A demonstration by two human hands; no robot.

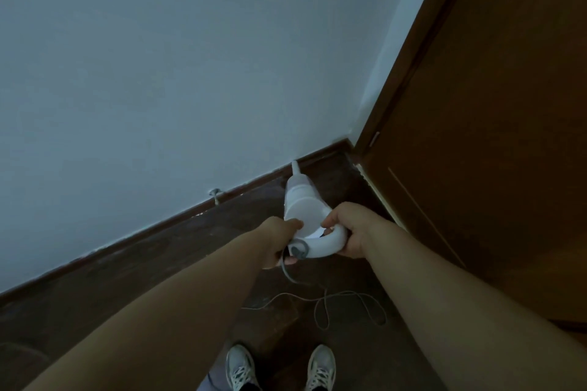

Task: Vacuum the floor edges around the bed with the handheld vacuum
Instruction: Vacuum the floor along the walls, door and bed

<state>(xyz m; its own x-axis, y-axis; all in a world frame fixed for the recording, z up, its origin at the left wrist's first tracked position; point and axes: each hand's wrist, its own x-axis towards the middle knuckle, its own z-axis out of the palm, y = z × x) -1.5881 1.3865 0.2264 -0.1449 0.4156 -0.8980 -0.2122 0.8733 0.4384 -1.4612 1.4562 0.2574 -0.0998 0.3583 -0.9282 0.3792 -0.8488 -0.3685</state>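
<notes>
Both hands grip white plastic handheld vacuum (303, 208): right hand (347, 231) wraps looped handle, left hand (281, 239) clasps rear. Looks light, rigid; handle best hold.

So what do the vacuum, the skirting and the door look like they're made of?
Vacuum: smooth white plastic by its even moulded curves, with a slightly translucent front section; both the left hand and right hand grip it. Skirting: dark brown, probably painted or stained wood; the light is too dim to be sure. Door: brown wood or wood veneer, matte, with faint grain.
</notes>
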